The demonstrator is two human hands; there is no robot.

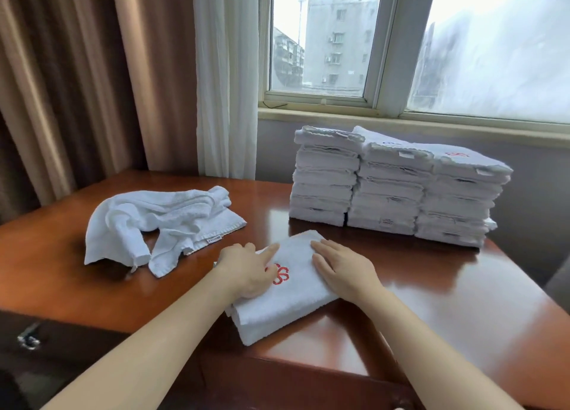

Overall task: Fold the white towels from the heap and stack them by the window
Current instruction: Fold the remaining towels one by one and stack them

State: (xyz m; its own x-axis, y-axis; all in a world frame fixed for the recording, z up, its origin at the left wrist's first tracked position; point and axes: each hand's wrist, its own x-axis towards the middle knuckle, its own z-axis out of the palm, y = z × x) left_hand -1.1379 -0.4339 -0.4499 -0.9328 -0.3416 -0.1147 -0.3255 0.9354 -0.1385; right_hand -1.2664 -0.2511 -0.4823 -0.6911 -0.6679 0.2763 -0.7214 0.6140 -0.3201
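Mostly done: 3 stacks (391,187) by window (320,39); left hand (246,271), right hand (342,271) press folded towel (287,304), fingers open; small heap (160,221) unfolded.

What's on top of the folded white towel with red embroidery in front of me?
Only the left hand and right hand, resting on the folded white towel; the left covers part of its red embroidery.

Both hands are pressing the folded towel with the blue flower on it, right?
No, the flower is red, not blue; the head view shows it. The left hand and right hand do rest on the folded towel.
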